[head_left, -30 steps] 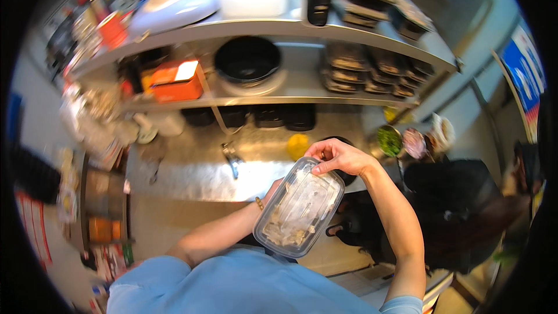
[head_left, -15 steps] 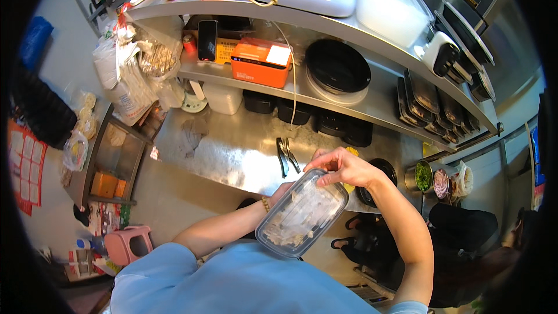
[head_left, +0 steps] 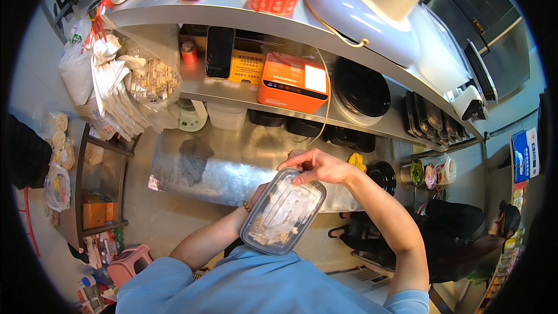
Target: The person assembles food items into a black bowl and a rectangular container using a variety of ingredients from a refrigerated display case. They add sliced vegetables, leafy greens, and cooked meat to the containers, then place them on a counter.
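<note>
A rectangular plastic food container [head_left: 283, 211] with a translucent lid is held tilted in front of my body. Pale scraps of food show through the lid. My right hand [head_left: 318, 166] grips its far edge, the thumb on the lid and the fingers curled over the rim. From the left side my left hand [head_left: 257, 193] holds the container; most of its fingers are hidden behind it. Beyond the hands lies the steel worktop [head_left: 232, 166], with a grey cloth [head_left: 195, 160] on its left part.
Above the worktop, a shelf carries an orange box [head_left: 293, 84], a phone [head_left: 220, 52] and black round pans [head_left: 363, 87]. At the right stand a black bowl [head_left: 382, 178] and tubs of chopped vegetables [head_left: 417, 172]. A person in black [head_left: 453, 227] is at the right.
My view has turned left and closer to the shelves, so they appear larger and farther right. Both hands still hold the container. The tool on the worktop has gone from sight.
</note>
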A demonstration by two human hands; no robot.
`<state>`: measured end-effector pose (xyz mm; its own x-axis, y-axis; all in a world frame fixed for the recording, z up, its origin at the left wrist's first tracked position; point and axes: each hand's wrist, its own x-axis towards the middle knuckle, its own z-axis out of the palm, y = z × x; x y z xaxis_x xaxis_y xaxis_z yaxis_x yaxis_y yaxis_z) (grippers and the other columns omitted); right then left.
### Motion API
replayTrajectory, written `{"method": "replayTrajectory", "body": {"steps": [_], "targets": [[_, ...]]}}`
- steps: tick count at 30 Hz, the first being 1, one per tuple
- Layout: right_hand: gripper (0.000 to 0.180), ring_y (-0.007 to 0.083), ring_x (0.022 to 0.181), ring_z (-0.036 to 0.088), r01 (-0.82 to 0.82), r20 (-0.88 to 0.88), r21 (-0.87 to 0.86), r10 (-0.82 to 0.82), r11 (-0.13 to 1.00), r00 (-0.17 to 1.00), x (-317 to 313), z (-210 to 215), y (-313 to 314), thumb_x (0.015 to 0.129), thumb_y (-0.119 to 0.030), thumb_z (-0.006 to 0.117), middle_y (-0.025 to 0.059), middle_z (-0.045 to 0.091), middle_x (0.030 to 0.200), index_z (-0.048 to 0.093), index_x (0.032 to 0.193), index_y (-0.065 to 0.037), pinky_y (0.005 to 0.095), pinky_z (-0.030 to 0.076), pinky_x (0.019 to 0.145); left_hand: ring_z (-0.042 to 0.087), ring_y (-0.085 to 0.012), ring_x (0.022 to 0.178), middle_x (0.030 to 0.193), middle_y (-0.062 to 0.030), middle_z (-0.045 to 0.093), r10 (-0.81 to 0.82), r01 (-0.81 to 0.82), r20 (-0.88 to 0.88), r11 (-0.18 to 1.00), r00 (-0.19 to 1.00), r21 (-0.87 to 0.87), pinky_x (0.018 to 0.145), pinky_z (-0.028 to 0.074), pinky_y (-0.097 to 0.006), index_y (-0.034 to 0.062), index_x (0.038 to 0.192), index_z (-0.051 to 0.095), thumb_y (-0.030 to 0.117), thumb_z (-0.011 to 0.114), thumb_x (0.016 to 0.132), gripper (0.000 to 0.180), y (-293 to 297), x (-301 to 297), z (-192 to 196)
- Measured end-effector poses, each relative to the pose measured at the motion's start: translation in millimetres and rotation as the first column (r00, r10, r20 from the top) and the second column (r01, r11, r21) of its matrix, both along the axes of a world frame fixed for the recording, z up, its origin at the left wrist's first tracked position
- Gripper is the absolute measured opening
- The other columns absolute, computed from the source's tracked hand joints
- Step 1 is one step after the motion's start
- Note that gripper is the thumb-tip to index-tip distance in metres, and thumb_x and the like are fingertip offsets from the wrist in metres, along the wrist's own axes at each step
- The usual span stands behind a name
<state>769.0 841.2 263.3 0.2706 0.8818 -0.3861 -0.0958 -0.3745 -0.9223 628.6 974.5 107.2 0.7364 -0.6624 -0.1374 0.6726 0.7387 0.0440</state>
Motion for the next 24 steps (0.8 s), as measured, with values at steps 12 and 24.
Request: {"method": "replayTrajectory", "body": {"steps": [12,24], "targets": [[0.027,0.0125,0.081,0.058,-0.038,0.373,-0.131,0.085,0.991,0.924,9,-11,38,0.084,-0.021,0.077,0.0043,0.068,0.089,0.071,0.104,-0.004,0.0277,0.047,0.077,0.066,-0.0305,0.104,0.121,-0.0194,0.064,0.165,-0.149,-0.144,0.982,0.976,0.112,0.094,0.054,-0.043,-0.0005,0.131,0.054,0.045,0.041,0.099,0.057,71,-7,-75],[0.013,0.0186,0.070,0.059,-0.106,0.874,0.071,-0.010,0.992,0.486,-66,56,66,0.078,-0.013,0.077,0.0029,0.063,0.077,0.070,0.088,-0.008,0.0328,0.049,0.056,0.040,-0.0245,0.136,0.152,-0.0074,0.037,0.707,-0.720,0.156,0.693,0.690,0.041,0.113,0.032,-0.044,0.0103,0.149,0.033,0.050,0.036,0.100,0.063,209,-55,-93]]}}
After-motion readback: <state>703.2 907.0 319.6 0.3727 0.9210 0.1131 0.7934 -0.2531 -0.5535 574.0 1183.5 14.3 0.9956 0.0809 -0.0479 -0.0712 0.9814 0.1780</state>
